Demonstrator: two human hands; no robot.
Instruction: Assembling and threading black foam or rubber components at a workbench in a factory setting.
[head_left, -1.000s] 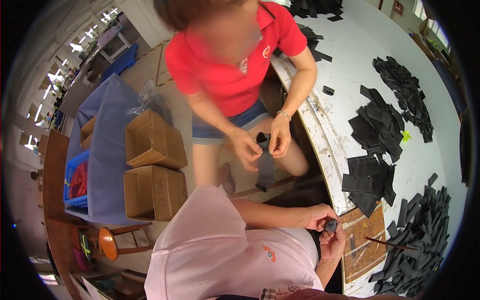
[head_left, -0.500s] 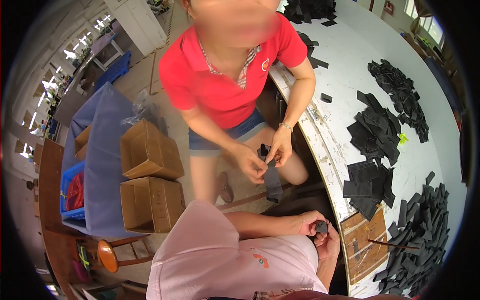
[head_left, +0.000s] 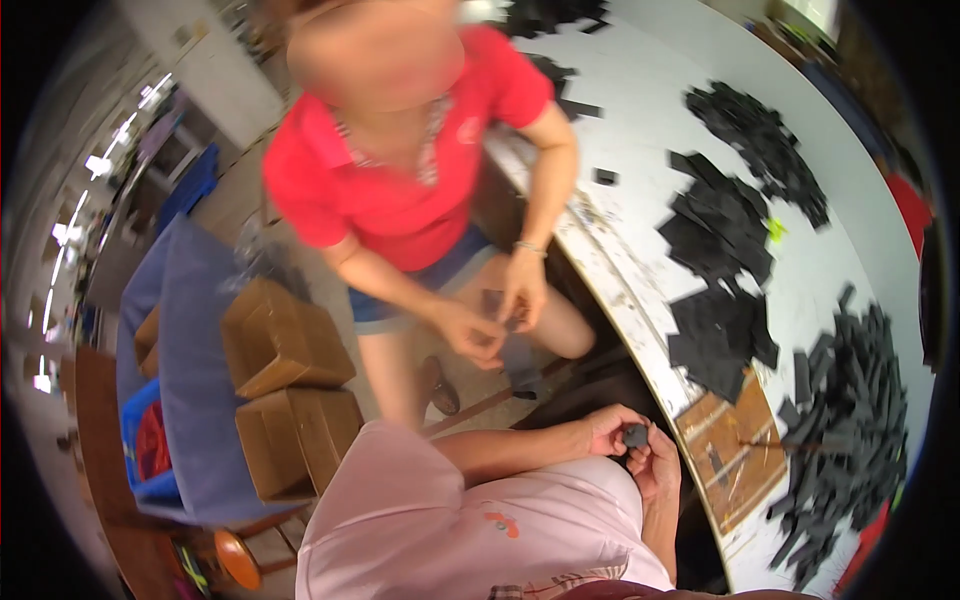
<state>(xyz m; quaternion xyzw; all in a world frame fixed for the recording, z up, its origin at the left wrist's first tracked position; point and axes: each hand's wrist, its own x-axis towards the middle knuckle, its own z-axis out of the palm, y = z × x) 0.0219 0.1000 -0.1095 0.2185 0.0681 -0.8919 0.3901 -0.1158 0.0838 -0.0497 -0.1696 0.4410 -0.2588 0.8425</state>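
My left hand (head_left: 606, 432) and my right hand (head_left: 656, 464) meet at the table's near edge, fingers closed around a small piece of black fabric (head_left: 635, 436). It looks folded or rolled, and the fingers cover part of it. Beside my right hand, a worn wooden board (head_left: 715, 470) lies on the table, with a thin dark stick (head_left: 790, 445) reaching from it. Farther right is a big heap of narrow black fabric pieces (head_left: 850, 420). Flat black fabric pieces (head_left: 722, 335) are piled beyond the board.
Across from me, a person in a red shirt (head_left: 400, 215) works a dark fabric strip (head_left: 520, 365) with both hands. More black heaps lie along the white table (head_left: 640, 240). Cardboard boxes (head_left: 285, 340), a blue crate (head_left: 155, 487) and an orange stool (head_left: 238, 560) stand at left.
The whole view has shifted, with the co-worker and boxes now farther left and blurred. My hands stay together on the black piece. The co-worker still handles the strip.
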